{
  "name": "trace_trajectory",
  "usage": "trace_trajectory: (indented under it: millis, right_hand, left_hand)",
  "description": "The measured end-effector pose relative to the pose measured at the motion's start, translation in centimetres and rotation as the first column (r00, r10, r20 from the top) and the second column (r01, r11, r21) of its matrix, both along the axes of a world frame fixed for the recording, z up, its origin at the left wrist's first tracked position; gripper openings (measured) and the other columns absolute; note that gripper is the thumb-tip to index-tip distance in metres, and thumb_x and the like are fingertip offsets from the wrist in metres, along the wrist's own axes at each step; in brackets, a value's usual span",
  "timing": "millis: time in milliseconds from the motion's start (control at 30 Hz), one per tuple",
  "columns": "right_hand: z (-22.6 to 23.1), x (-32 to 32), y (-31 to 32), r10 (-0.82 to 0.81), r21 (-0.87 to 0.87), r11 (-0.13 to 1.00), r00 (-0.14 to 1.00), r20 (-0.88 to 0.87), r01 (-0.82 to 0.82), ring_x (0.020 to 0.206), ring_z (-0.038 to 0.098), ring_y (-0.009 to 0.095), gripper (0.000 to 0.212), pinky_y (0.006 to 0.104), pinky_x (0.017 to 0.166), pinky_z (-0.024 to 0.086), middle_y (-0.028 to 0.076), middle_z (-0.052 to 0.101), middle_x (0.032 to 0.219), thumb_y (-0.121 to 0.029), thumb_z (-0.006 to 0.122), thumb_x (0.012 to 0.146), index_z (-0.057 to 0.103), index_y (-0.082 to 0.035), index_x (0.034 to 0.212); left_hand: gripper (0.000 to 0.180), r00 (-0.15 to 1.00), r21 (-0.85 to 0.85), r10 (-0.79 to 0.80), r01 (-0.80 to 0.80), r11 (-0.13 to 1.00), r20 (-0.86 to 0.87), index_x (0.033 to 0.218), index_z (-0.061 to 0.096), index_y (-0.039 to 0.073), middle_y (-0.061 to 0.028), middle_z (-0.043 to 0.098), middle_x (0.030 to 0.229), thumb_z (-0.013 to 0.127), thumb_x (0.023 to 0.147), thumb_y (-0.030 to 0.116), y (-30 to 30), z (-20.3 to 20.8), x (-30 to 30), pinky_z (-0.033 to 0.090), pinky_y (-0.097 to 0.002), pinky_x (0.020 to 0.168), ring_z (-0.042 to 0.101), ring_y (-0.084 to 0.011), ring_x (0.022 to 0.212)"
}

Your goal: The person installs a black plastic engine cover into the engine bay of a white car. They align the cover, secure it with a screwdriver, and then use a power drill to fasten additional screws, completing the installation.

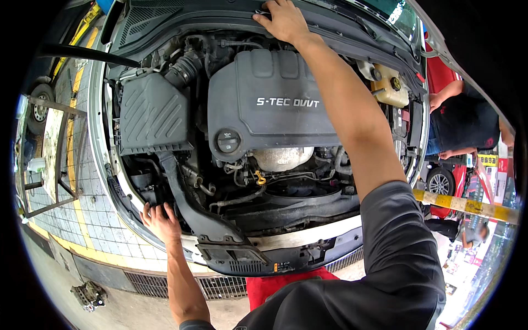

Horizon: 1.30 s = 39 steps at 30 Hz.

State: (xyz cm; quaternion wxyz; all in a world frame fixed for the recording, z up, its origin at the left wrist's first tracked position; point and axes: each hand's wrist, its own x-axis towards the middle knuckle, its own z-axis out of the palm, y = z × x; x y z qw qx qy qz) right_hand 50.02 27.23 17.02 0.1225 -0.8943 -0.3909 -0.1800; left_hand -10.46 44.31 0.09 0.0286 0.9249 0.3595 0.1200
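In front of me lies an open engine bay, with a dark grey plastic engine cover [264, 93] in its middle. My right arm reaches across this cover to the far side. There my right hand [283, 22] is bent over the black cowl panel [214, 15], thumb and fingers closed around a small dark, partly shiny thing that I cannot make out. My left hand [162, 223] rests on the near left edge of the bay, fingers apart and hooked over the pale body rail [129, 187]. Beside it runs the black air intake duct [187, 192].
A ribbed air filter box [154, 113] sits left of the cover, a yellowish fluid reservoir [393, 88] at far right. A black rod [88, 53] crosses the left side. Another person [465, 121] stands at the right, near a yellow-and-white striped bar [467, 206]. A metal part [88, 296] lies on the floor.
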Motion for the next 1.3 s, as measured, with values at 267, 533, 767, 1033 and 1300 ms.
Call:
trace_trajectory:
  millis: [267, 533, 767, 1033, 1300]
  right_hand:
    - [1.4, -9.3, -9.4, -0.02, 0.424, 0.905, 0.998, -0.061, 0.044, 0.124, 0.056, 0.052, 0.053, 0.0523, 0.108, 0.047, 0.034, 0.057, 0.135, -0.032, 0.069, 0.097, 0.058, 0.005, 0.133]
    - [-3.1, -33.4, -31.4, -0.261, 0.453, 0.664, 0.751, -0.606, 0.595, 0.097, 0.067, 0.031, 0.036, 0.041, 0.088, 0.055, 0.019, 0.063, 0.112, -0.022, 0.073, 0.096, 0.064, 0.002, 0.122]
    - [-8.3, -65.8, -47.7, -0.534, -0.014, 0.499, 0.295, -0.793, 0.866, 0.1, 0.07, 0.041, 0.028, 0.0486, 0.088, 0.056, 0.022, 0.069, 0.107, -0.026, 0.066, 0.097, 0.067, -0.003, 0.113]
    - [-11.3, -93.9, -52.7, -0.434, -0.494, 0.097, -0.41, -0.802, 0.864, 0.116, 0.069, 0.042, 0.048, 0.049, 0.1, 0.055, 0.025, 0.074, 0.12, -0.034, 0.062, 0.094, 0.068, -0.001, 0.127]
    - [-10.7, -90.1, -48.6, -0.432, -0.368, 0.032, -0.319, -0.843, 0.929, 0.119, 0.069, 0.038, 0.045, 0.0455, 0.104, 0.054, 0.021, 0.074, 0.124, -0.033, 0.062, 0.097, 0.069, -0.003, 0.129]
  left_hand:
    - [0.036, 0.998, 0.093, -0.064, 0.066, 0.993, -0.019, 0.094, 0.076, 0.001, -0.0131, 0.075, 0.109, 0.06, 0.106, 0.031, 0.2, -0.6, -1.4, 0.034, -0.0527, 0.12, 0.056, -0.0328, 0.134]
    - [0.045, 0.996, 0.18, -0.073, 0.083, 0.98, -0.059, 0.102, 0.081, 0.006, -0.0059, 0.077, 0.113, 0.057, 0.107, 0.043, 1.1, -2.3, -2.0, 0.038, -0.0508, 0.117, 0.056, -0.029, 0.136]
    - [0.041, 0.971, 0.075, -0.214, 0.222, 0.972, -0.106, 0.106, 0.082, 0.009, -0.0094, 0.079, 0.111, 0.059, 0.106, 0.044, 1.0, 1.3, -1.2, 0.056, -0.0506, 0.09, 0.07, -0.0336, 0.107]
    - [0.053, 0.81, 0.064, -0.388, 0.403, 0.913, 0.44, 0.108, 0.068, -0.007, -0.0296, 0.068, 0.097, 0.074, 0.095, 0.044, -6.3, 6.5, 4.0, 0.051, -0.0614, 0.08, 0.063, -0.0499, 0.088]
    - [0.051, 0.517, -0.611, -0.854, 0.692, 0.384, 0.049, 0.14, 0.053, -0.003, -0.026, 0.053, 0.136, 0.067, 0.103, 0.03, -25.3, 10.2, 11.8, 0.049, -0.0554, 0.1, 0.058, -0.0446, 0.123]
